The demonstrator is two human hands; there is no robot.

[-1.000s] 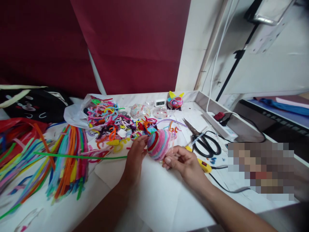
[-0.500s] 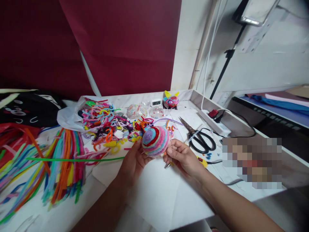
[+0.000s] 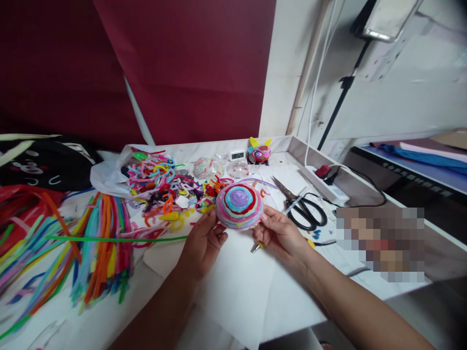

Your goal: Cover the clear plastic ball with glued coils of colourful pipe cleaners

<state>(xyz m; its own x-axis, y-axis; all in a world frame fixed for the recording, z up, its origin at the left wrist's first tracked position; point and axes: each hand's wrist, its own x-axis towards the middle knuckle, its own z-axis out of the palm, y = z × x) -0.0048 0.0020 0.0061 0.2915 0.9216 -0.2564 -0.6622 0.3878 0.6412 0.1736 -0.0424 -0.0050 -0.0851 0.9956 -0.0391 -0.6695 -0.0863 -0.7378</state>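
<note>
Between my two hands is a round ball [image 3: 240, 206] wrapped in coiled pipe cleaners, with a purple centre and red, blue, green and pink rings. My left hand [image 3: 204, 240] grips its left edge with thumb and fingers. On the opposite edge, my right hand [image 3: 282, 233] pinches it. A long green pipe cleaner [image 3: 124, 239] runs leftward from beside my left hand; whether the fingers hold it I cannot tell. Below my right fingers a metal nozzle with a yellow collar [image 3: 257, 247] pokes out, the rest of it hidden by the hand.
Black-handled scissors [image 3: 301, 206] lie right of the ball, near a white power strip [image 3: 324, 186]. Pipe cleaner bundles [image 3: 104, 248] spread at left. Behind are a heap of coloured scraps [image 3: 156, 175], a small digital clock [image 3: 237, 155] and a yellow-eared decorated ball [image 3: 260, 151].
The ball has been turned so its purple centre, earlier toward the upper left, now faces me. It has also risen slightly and shifted right; both hands keep hold of it.
</note>
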